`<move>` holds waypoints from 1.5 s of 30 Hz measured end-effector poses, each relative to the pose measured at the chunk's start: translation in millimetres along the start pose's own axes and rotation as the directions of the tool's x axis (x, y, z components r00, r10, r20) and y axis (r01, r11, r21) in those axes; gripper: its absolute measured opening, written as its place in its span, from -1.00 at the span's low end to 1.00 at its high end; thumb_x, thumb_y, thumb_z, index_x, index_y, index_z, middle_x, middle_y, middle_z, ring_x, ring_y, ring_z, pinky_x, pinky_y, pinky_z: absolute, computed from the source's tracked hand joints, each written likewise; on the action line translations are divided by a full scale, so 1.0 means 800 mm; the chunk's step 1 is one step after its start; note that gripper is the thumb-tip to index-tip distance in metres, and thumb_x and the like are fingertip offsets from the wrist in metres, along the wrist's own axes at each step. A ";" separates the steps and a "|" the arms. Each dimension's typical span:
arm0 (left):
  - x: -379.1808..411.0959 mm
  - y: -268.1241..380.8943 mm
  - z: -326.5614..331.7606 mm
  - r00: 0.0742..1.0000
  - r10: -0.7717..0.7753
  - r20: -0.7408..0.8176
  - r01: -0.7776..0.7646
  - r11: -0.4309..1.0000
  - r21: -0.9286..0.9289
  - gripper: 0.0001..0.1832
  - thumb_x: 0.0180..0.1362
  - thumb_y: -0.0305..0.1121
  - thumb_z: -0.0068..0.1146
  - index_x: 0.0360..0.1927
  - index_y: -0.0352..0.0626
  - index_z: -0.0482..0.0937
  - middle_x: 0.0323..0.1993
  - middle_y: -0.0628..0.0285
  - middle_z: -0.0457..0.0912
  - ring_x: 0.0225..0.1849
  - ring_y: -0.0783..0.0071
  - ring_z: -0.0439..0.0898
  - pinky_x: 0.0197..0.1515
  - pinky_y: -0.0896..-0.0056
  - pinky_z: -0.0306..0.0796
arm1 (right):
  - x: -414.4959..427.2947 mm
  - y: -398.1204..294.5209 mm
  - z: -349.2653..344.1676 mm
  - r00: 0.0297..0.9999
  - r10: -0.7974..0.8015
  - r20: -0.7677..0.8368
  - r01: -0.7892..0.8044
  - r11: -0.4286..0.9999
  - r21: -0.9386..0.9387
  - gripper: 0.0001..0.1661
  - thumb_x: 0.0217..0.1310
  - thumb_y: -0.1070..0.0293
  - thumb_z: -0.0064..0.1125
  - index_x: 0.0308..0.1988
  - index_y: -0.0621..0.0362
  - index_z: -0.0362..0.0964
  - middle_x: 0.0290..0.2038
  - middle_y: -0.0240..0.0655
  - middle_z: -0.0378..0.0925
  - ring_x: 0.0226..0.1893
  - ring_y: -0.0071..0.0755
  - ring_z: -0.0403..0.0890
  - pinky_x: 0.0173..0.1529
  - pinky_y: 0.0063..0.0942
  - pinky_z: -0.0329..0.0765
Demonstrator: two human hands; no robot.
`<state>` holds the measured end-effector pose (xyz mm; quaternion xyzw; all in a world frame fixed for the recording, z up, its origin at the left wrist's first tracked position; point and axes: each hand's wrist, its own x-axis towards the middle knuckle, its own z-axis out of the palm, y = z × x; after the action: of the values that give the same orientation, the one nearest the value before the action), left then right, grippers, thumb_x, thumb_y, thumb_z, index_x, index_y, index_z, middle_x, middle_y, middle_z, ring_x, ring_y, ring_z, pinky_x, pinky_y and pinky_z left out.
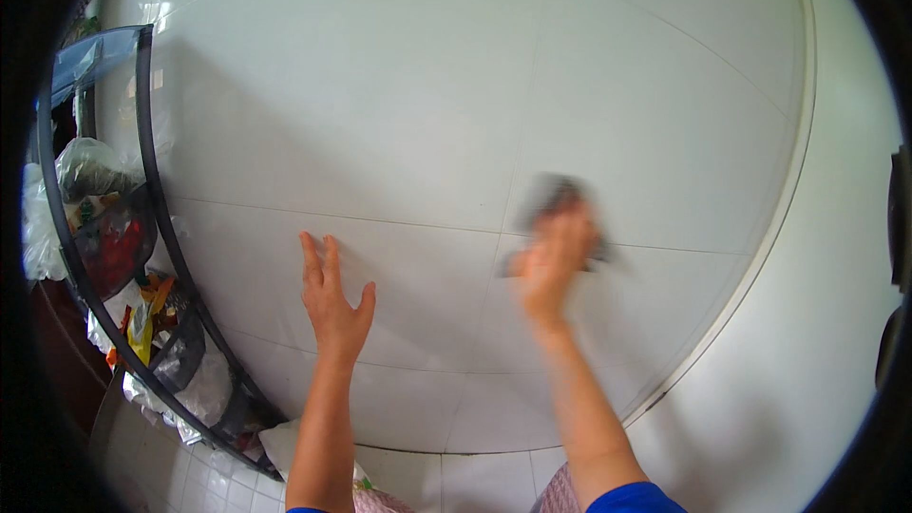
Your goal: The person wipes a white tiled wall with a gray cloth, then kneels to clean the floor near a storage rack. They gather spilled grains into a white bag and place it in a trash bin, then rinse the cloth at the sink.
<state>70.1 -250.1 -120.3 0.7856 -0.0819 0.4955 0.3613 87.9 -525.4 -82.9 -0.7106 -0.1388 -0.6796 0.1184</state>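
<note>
Before me stands a white tiled wall (399, 107) with thin joint lines. My right hand (556, 256) presses a dark cloth (545, 192) against the wall, close to where two joints cross. Both the hand and the cloth are blurred, so the cloth's exact shape cannot be made out. My left hand (335, 299) holds nothing; its fingers are apart and point upward, near the tiles to the left. Whether its fingertips touch the wall I cannot tell.
At the left, a dark-framed shelf rack (146, 107) holds several plastic bags (96, 167) and packets. A white door or panel (805, 313) borders the wall on the right, with dark fittings (899, 221) at its far edge. Light floor tiles (406, 470) lie below.
</note>
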 end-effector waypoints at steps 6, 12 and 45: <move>0.001 -0.008 -0.003 0.998 0.064 0.024 -0.063 0.998 -0.016 -0.06 -0.09 -0.49 0.32 0.41 -0.11 0.12 0.47 -0.08 -0.12 0.41 -0.03 0.10 0.28 0.06 0.09 | -0.002 -0.070 0.005 0.878 -0.323 0.353 0.303 0.946 0.113 -0.39 0.01 0.57 -0.04 0.15 0.25 0.35 0.34 -0.15 0.19 0.40 0.00 0.07 0.40 -0.04 0.04; 0.000 0.001 0.007 0.999 0.034 -0.005 -0.034 0.999 -0.011 -0.09 -0.08 -0.51 0.29 0.40 -0.11 0.14 0.46 -0.12 -0.10 0.43 -0.06 0.08 0.31 0.06 0.14 | 0.020 -0.094 0.013 0.969 -0.146 0.201 0.116 0.981 0.154 -0.47 0.11 0.58 0.01 0.14 0.30 0.34 0.26 -0.11 0.31 0.36 0.02 0.15 0.35 -0.04 0.16; 0.001 0.034 0.023 0.986 0.069 -0.151 -0.090 0.986 -0.137 -0.28 0.02 -0.62 0.07 0.34 -0.19 0.23 0.42 -0.12 0.04 0.39 -0.10 0.14 0.32 0.09 0.14 | 0.026 -0.136 0.047 0.826 -0.360 0.435 0.268 0.928 0.258 -0.31 0.13 0.57 0.00 0.29 0.26 0.14 0.38 -0.19 0.11 0.37 -0.18 0.18 0.10 -0.32 0.49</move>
<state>70.7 -281.7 -111.0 0.7153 -0.1219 0.5585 0.4019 84.5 -409.5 -66.1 -0.8080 -0.3416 -0.4789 0.0328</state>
